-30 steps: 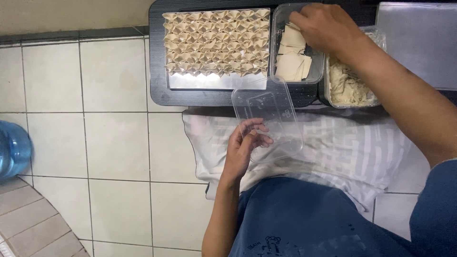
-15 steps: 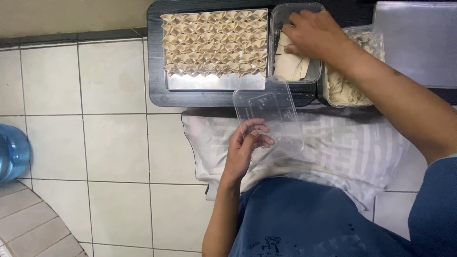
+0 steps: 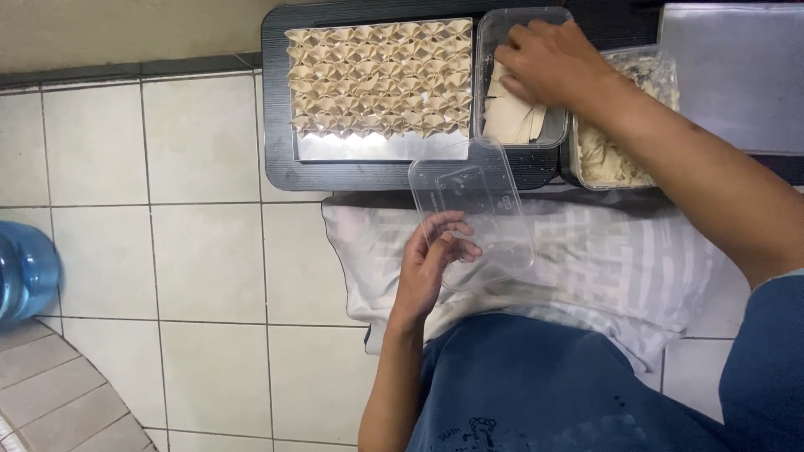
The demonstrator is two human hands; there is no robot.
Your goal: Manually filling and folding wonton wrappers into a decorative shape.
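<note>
Two hands work — left hand (image 3: 431, 268) fingers pinch the thin, light, flexible clear plastic lid (image 3: 473, 213) by its edge; right hand (image 3: 548, 63) fingers curl onto soft, limp pale square wrappers (image 3: 515, 121) beyond the lid.

The person wears a dark blue shirt with a small printed design, both forearms and hands bare.

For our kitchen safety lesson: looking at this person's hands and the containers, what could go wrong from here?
1. The clear plastic lid is held only by the left hand at one edge, so it may slip.
2. The right hand reaches into the wrapper container close to the folded dumplings and could knock them.
</note>
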